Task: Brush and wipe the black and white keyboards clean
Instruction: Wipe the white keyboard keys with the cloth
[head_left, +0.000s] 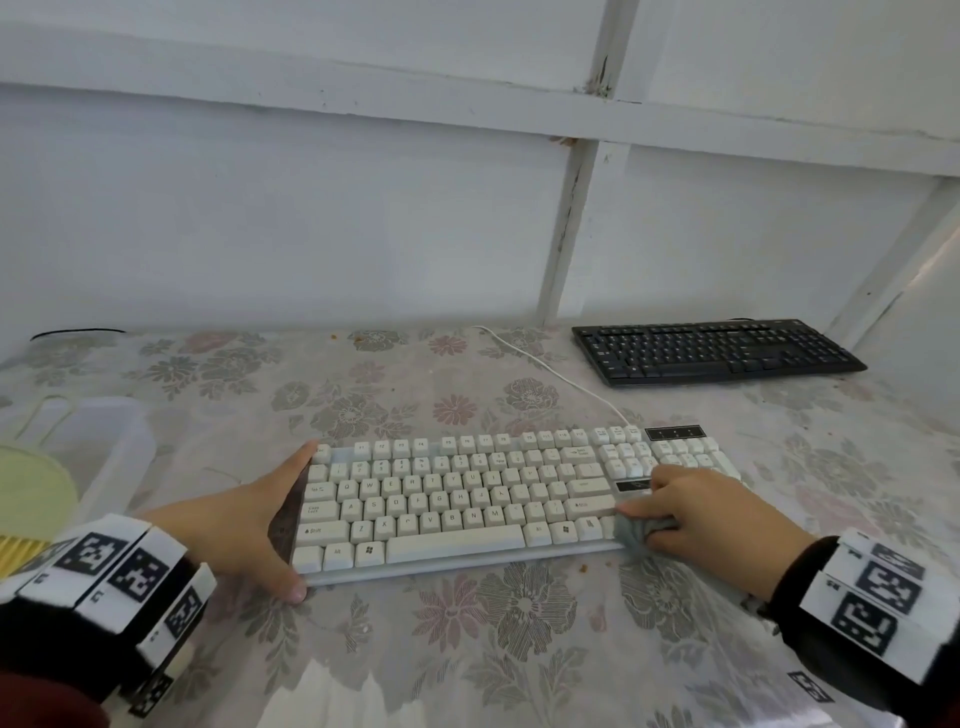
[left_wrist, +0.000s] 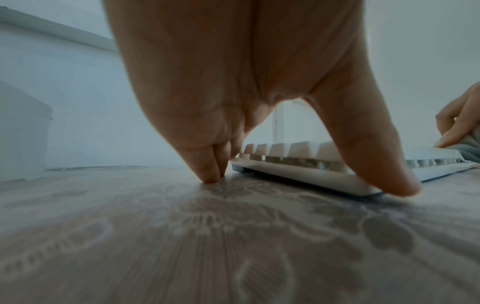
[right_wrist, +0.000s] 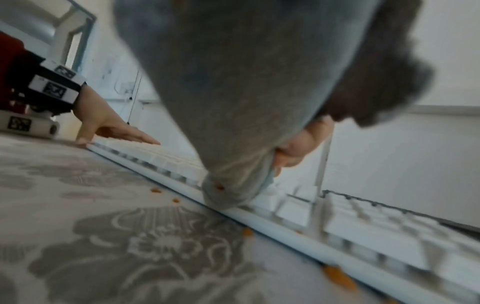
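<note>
The white keyboard lies across the middle of the flowered table. My left hand braces its left end, fingers straight along the side edge and thumb at the front corner; the left wrist view shows the thumb against the keyboard. My right hand grips a bunched grey cloth and presses it on the keys near the front right. In the right wrist view the cloth fills the middle, touching the keyboard's front edge. The black keyboard sits at the back right.
A clear plastic tub stands at the left, with a green and yellow brush near it. A white cable runs from the white keyboard toward the back wall. Orange crumbs lie along the keyboard's front edge.
</note>
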